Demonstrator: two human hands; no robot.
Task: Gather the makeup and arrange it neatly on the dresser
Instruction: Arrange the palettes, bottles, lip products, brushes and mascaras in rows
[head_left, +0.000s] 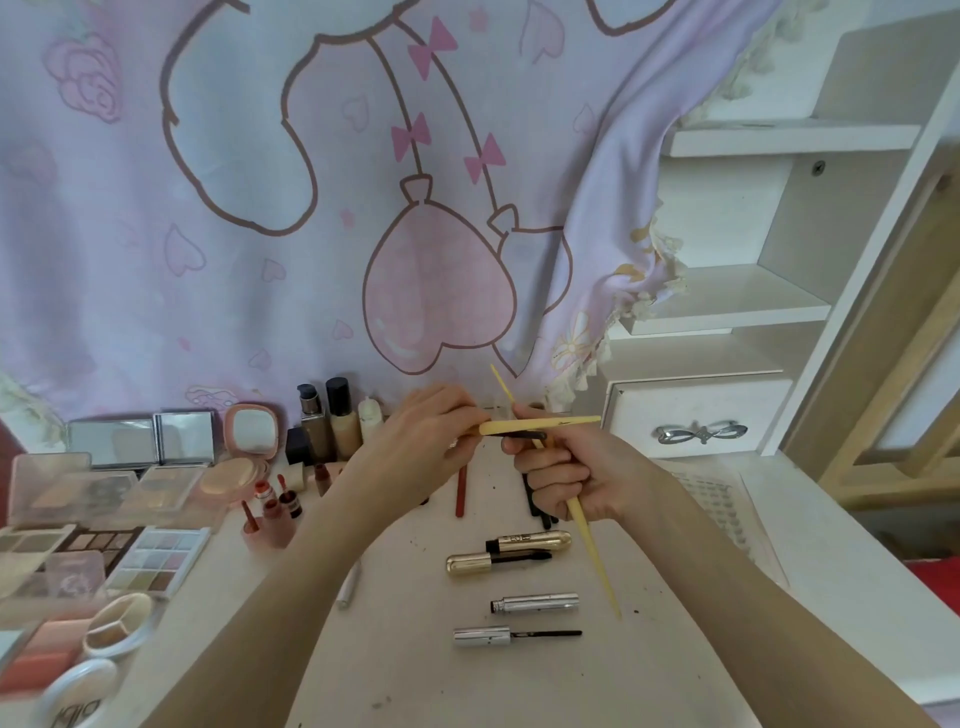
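We grip a long cream tapered stick (592, 551) in our right hand (576, 478), its long axis running 11 to 5 o'clock; our left hand (431, 431) pinches a cream horizontal stick (540, 425) pointing to 3 o'clock.

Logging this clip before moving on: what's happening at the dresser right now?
A person is sorting makeup above the dresser top. The right hand holds a long yellow stick upright in its grip, along with some dark pencils; the left hand pinches a second yellow stick crosswise. Below lie an opened gold mascara and an opened silver mascara, laid in a column. Palettes and compacts sit at left.
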